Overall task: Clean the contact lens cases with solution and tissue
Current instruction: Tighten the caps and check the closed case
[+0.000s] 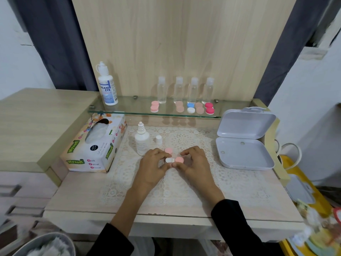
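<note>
Above the bench [73, 200], the left grip [153, 163] holds the contact lens case [169, 160]; the right grip [196, 161] pinches its pink cap [179, 159].

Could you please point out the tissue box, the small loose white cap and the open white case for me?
tissue box [103, 146], head view, top face below the opening.
loose white cap [158, 139], head view, its side wall.
open white case [243, 156], head view, bare floor of base.

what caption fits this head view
Left hand and right hand grip a contact lens case, one pink cap lying loose on the lace mat.
</note>
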Tool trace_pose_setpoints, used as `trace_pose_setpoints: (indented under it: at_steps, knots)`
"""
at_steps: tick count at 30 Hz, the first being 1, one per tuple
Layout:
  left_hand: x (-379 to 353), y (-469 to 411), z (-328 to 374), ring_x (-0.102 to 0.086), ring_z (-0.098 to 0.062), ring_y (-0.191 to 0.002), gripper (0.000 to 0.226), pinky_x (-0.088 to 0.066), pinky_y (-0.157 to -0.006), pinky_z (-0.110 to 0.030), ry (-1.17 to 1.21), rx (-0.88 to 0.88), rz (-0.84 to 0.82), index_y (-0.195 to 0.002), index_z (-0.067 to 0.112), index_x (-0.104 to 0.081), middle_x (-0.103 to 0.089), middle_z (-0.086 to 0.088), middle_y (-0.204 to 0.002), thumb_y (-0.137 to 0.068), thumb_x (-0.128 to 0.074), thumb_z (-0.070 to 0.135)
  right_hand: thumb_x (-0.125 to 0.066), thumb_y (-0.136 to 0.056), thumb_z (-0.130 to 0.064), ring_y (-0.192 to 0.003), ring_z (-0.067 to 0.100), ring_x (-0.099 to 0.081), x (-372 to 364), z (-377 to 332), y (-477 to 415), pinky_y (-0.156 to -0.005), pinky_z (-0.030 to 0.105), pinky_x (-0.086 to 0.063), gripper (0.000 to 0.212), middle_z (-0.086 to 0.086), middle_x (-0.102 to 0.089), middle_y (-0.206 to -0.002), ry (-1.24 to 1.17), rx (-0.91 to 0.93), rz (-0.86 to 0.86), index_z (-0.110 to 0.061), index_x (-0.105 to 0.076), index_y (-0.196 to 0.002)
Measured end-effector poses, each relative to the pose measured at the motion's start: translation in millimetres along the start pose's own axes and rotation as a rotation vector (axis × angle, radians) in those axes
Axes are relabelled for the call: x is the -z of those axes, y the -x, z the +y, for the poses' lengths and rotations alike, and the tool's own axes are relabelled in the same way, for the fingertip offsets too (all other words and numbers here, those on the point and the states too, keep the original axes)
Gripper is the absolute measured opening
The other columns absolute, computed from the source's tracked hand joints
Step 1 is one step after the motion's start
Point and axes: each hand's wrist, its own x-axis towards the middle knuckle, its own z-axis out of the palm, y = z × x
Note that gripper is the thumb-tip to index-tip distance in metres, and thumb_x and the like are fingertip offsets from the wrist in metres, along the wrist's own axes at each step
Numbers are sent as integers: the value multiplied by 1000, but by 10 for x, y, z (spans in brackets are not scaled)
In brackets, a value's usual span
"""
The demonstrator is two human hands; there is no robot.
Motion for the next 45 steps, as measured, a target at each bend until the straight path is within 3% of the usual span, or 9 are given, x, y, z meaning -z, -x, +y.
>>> trace_pose_setpoints:
  at_steps: [6,17,21,29,33,37,39,43,45]
  knots:
    - [-10,-4,12,-57,-18,-92,29,-40,-79,-24,14,16,10,-100,14,-73,-66,1,-94,-74,-78,27,-71,-77,-36,-91,13,-46,-8,45,-15,-78,29,-40,24,-6,-55,-91,67,90,-63,-15,-64,-87]
    - [-9,3,52,-57,-17,-97,28,-41,-82,-25,55,57,14,-101,14,-73,-67,0,-97,-75,-78,23,-68,-81,-8,-82,14,-44,-78,65,-17,-70,25,-36,10,-4,-50,-90,197,229,-22,-9,-59,-85]
    - [-6,10,60,-58,-18,-96,28,-46,-84,-32,73,67,15,-100,15,-74,-67,1,-95,-74,-79,23,-63,-79,-4,-81,18,-48,-80,63,-14,-69,34,-45,9,1,-53,-91,180,251,-51,-6,-59,-87]
    - [-10,11,60,-57,-16,-96,29,-43,-84,-27,67,75,20,-101,16,-74,-67,2,-96,-74,-79,23,-54,-78,5,-86,16,-51,-70,64,-4,-75,37,-48,26,-2,-54,-97,133,263,-119,-8,-65,-97]
    - [-5,17,59,-58,-18,-95,28,-47,-83,-33,81,71,23,-100,16,-74,-67,1,-94,-73,-79,22,-57,-79,-4,-91,11,-49,-34,39,10,-82,33,-44,27,-9,-56,-98,104,234,-103,-14,-68,-101]
    - [-11,12,48,-59,-19,-94,28,-49,-81,-36,74,58,33,-99,15,-74,-68,1,-95,-73,-79,26,-66,-74,-39,-95,9,-46,2,10,7,-83,28,-38,34,-11,-54,-100,121,114,-41,-18,-62,-100]
    - [-12,14,49,-60,-18,-94,30,-49,-80,-36,75,56,31,-98,14,-74,-68,1,-95,-73,-79,31,-70,-72,-44,-92,10,-46,-2,26,-1,-81,29,-39,33,-11,-53,-95,127,68,-6,-20,-60,-92]
    - [-9,16,54,-59,-19,-94,27,-47,-80,-34,65,62,39,-98,15,-74,-68,0,-95,-73,-79,25,-73,-76,-23,-91,10,-45,-24,50,-2,-83,36,-41,15,-11,-55,-94,120,108,-19,-20,-65,-90]
    - [-2,16,62,-58,-18,-95,27,-46,-82,-33,70,69,34,-99,15,-74,-67,0,-95,-74,-79,22,-68,-78,-13,-95,9,-45,-19,58,-1,-86,36,-40,21,-13,-56,-100,141,165,-52,-22,-71,-97]
